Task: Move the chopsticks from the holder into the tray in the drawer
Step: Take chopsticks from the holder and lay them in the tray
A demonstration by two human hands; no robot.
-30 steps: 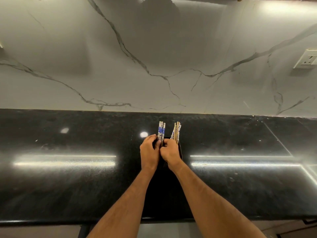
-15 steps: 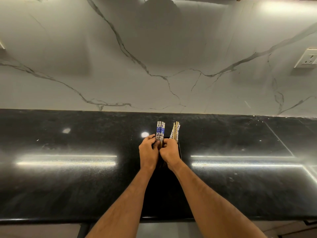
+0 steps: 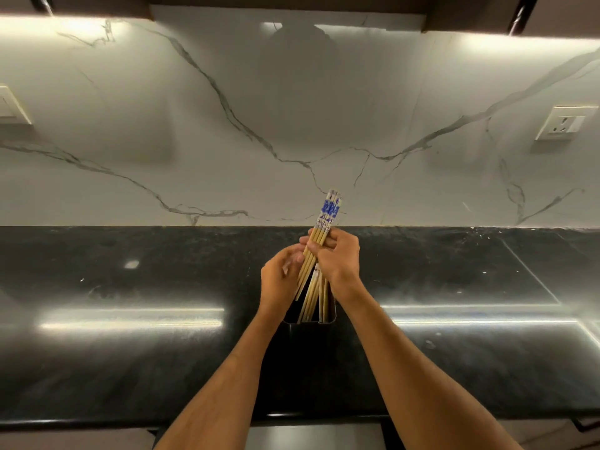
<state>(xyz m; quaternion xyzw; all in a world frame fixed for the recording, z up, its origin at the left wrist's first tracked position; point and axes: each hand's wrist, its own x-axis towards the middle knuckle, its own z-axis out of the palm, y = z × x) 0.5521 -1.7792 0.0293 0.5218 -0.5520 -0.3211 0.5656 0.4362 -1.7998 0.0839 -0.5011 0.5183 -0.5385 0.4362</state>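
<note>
A bundle of wooden chopsticks with blue-and-white tops (image 3: pixel 328 213) is lifted out of the holder and leans up to the right. My right hand (image 3: pixel 339 259) grips the bundle around its middle, thumb across the sticks. To the left, my left hand (image 3: pixel 280 282) curls its fingers against the lower part of the same bundle. Below the hands stands the black holder (image 3: pixel 308 329) on the black counter, with several more chopsticks (image 3: pixel 314 300) still standing in it. No drawer tray is in view.
The glossy black counter (image 3: pixel 130 358) runs left to right, backed by a white marble wall (image 3: pixel 227 141). A wall socket (image 3: pixel 565 123) sits at the right and a switch plate (image 3: pixel 13 108) at the far left. A grey panel (image 3: pixel 311 436) shows under the counter's front edge.
The patterned bundle has risen out of the holder and tilted right. My right hand now grips it higher up, and both hands have lifted above the holder.
</note>
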